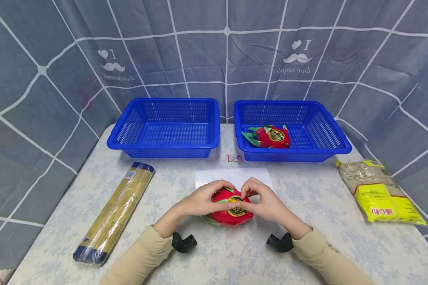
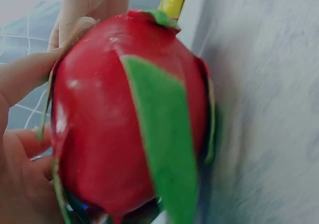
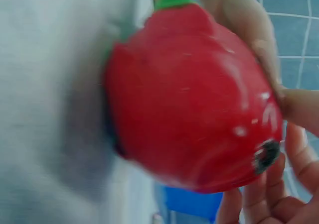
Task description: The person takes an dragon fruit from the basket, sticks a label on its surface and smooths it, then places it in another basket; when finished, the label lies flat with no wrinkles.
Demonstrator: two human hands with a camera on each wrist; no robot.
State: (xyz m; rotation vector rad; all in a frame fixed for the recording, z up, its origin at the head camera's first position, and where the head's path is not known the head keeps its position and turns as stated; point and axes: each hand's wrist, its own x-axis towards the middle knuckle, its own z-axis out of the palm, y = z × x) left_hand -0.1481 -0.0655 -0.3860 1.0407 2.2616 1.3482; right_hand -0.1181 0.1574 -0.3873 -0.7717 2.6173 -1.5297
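Note:
A red dragon fruit (image 1: 219, 217) with green-tipped scales and a black-and-gold round sticker (image 1: 236, 212) rests on the table in the head view. My left hand (image 1: 203, 200) grips it from the left, fingers curled over the far side and thumb laid across the front to the sticker. From the right, my right hand (image 1: 265, 202) holds it with bent fingers, its thumb tip meeting the left one on the sticker. The left wrist view shows a long green scale (image 2: 159, 124) on the fruit; the right wrist view shows its dark end spot (image 3: 266, 156).
Behind stand two blue baskets, the left basket (image 1: 164, 152) and the right basket (image 1: 289, 156) with another dragon fruit (image 1: 269, 137). A small wrapped candy (image 1: 234, 158) and white sheet (image 1: 251, 174) lie ahead. Bundled dry noodles (image 1: 115, 213) lie left, a yellow-printed bag (image 1: 381, 198) right.

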